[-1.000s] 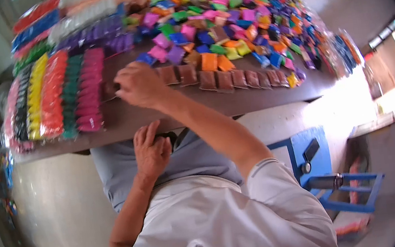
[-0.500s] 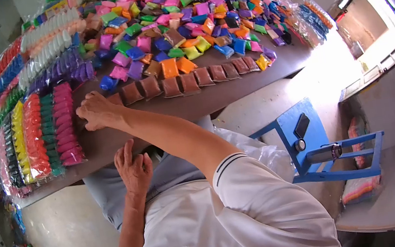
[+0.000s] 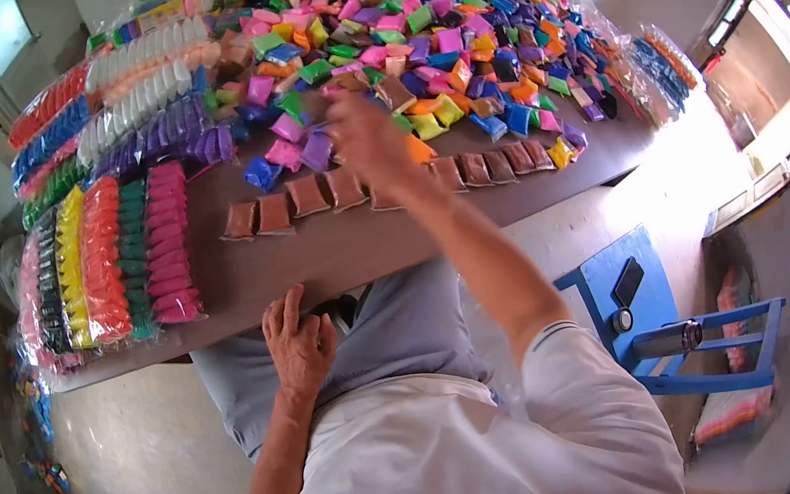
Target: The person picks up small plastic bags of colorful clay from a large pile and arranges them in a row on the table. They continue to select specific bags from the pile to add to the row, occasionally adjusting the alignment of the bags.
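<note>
My right hand [image 3: 367, 138], smeared by motion, is over the near side of a loose heap of small colored packets [image 3: 406, 38]. Whether it holds anything is not visible. Beneath that forearm runs a row of brown packets [image 3: 307, 196], laid side by side on the table; the arm covers part of the row. My left hand [image 3: 299, 349] rests by the table's front edge above my lap, its fingers loosely stretched and nothing in them. To its left lie columns of bagged packets, among them a magenta strip [image 3: 169, 243] and a red one [image 3: 103, 263].
The brown table [image 3: 237, 274] carries more bagged rows at back left, such as purple packets [image 3: 168, 140]. A blue chair [image 3: 644, 257] at right holds a phone [image 3: 628, 282] and a dark bottle [image 3: 669, 339]. Colored packets [image 3: 46, 473] lie on the floor at left.
My right hand has swung from beside the magenta strip, at the row's left end, rightward and away to the heap. My left hand stays near the table edge. The view has shifted slightly.
</note>
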Available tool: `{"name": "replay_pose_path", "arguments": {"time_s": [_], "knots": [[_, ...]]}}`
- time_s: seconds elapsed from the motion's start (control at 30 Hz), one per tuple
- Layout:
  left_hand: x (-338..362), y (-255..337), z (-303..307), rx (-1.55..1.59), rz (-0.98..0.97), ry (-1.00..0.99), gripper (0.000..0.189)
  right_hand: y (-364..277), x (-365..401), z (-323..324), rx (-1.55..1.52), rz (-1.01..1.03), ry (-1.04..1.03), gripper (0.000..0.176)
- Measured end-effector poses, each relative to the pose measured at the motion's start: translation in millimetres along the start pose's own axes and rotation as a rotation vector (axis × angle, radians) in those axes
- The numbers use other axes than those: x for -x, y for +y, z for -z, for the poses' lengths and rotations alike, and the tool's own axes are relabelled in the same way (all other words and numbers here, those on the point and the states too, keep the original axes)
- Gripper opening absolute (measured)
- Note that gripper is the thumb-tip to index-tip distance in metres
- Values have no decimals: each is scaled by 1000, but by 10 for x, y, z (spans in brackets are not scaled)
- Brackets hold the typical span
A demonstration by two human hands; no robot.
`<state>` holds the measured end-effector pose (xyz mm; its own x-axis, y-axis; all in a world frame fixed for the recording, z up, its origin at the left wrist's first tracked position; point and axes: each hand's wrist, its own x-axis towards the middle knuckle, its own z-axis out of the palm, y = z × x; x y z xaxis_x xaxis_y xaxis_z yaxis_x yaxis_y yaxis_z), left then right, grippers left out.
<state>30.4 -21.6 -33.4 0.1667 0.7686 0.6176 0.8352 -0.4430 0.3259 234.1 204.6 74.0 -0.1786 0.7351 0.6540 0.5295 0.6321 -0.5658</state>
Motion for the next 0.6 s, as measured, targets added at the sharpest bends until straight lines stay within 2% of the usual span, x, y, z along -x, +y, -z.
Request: {"name": "replay_pose_path", "arguments": {"time_s": [0.03,0.07,0.13,0.2,0.23,0.33,0.4,0.43,0.53,0.6], "knots": [[8,1,-10,-3,1,-2,15,229,-39,235,6,118,132,12],[1,0,-19,-6,1,-5,15,450,-80,485,207,33,143,10],[-16,16,-25,-13,13,4,15,806,-100,909,374,-26,191,10],[-1,40,-38,-17,25,1,15,906,-154,1219,434,-233,53,14],[-4,40,-56,-19,17,17,15,982,-164,1287,428,-231,49,14],[-22,48,-59,-31,13,26,15,1250,-206,1339,439,-217,-20,14],[-22,48,-60,-35,16,16,15,1401,-232,1283,527,22,18,22],[-15,39,-62,-49,15,12,15,1436,-261,1263,525,21,18,22],[-6,33,-65,-63,13,4,15,1349,-339,1141,487,-70,90,32],[-10,30,-54,-61,9,0,15,1188,-411,1074,248,-350,-9,29]]}}
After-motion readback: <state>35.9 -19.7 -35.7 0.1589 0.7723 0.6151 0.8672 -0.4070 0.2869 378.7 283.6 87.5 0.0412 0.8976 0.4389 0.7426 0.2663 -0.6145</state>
